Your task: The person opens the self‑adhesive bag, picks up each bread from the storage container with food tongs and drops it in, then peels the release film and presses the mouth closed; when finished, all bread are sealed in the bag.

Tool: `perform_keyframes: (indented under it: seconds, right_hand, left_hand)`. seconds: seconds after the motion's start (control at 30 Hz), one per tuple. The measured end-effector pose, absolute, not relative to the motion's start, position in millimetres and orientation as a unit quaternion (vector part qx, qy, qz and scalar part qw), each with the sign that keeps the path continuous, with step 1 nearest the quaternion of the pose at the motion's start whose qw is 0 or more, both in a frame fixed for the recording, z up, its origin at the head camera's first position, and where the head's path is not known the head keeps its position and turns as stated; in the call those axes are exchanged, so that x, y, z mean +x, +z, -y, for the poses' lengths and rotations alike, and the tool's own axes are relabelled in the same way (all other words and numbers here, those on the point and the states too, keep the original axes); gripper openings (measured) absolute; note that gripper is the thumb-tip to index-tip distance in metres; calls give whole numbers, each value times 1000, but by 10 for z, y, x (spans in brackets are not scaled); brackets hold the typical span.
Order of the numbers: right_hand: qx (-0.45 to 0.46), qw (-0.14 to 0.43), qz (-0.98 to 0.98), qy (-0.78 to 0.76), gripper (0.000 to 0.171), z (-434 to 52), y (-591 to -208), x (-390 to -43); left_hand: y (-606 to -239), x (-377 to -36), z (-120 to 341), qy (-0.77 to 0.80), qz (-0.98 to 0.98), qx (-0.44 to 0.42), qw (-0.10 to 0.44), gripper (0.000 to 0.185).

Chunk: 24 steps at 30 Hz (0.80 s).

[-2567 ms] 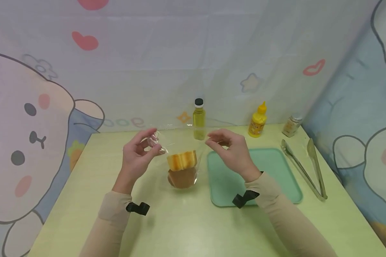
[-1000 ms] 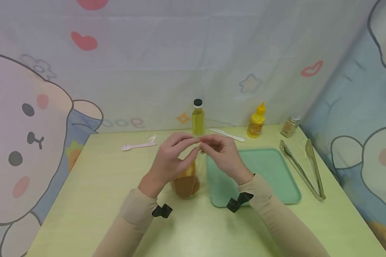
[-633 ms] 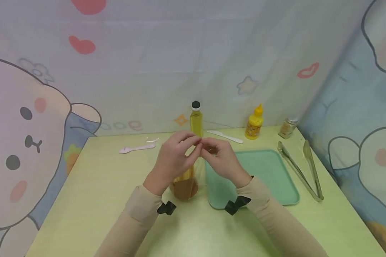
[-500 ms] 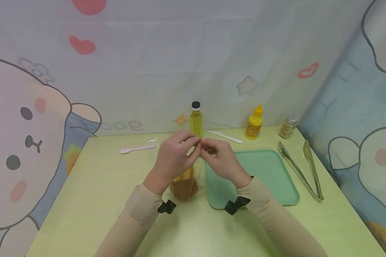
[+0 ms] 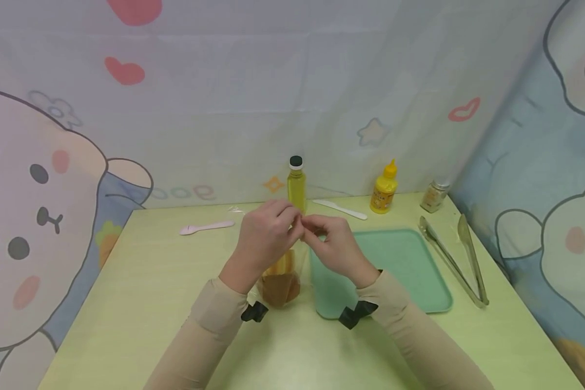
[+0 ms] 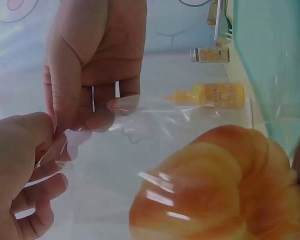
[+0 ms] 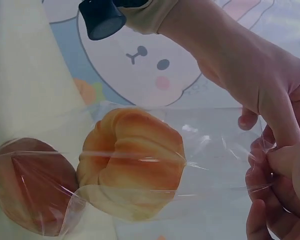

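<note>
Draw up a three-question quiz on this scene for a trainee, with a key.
1. True or false: the metal tongs lie on the green tray.

2. How many items does the clear bag hold, the one that the left hand and right hand pinch?
A) one
B) two
C) four

3. Fill in: the yellow squeeze bottle stands between the black-capped bottle and the ____.

Key:
1. False; the metal tongs lie to the right of the green tray.
2. B: a golden bun and a brown bun-like piece.
3. lidded jar.

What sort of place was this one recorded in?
Likely a staged tabletop set rather than a working kitchen: a cartoon-printed backdrop hangs behind the pale table, which holds a green tray and metal tongs.
</note>
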State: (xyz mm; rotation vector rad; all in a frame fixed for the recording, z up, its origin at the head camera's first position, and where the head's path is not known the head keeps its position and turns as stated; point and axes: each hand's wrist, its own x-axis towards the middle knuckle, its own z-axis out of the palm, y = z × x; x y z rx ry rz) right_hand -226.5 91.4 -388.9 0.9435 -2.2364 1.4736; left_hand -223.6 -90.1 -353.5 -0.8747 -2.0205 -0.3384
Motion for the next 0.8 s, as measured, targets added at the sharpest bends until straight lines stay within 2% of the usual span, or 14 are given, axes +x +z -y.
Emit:
perform_keyframes:
  seconds: [0.2, 0.8]
  right_hand:
    - [323, 172, 770, 524, 17, -891, -3910, -2268]
    - [276, 208, 770, 536, 19, -815, -3912, -2270]
  left_hand:
    - [-3572, -2253, 892, -136, 822, -333, 441, 5]
    - [-3636, -2263, 818, -126, 815, -275, 495, 5]
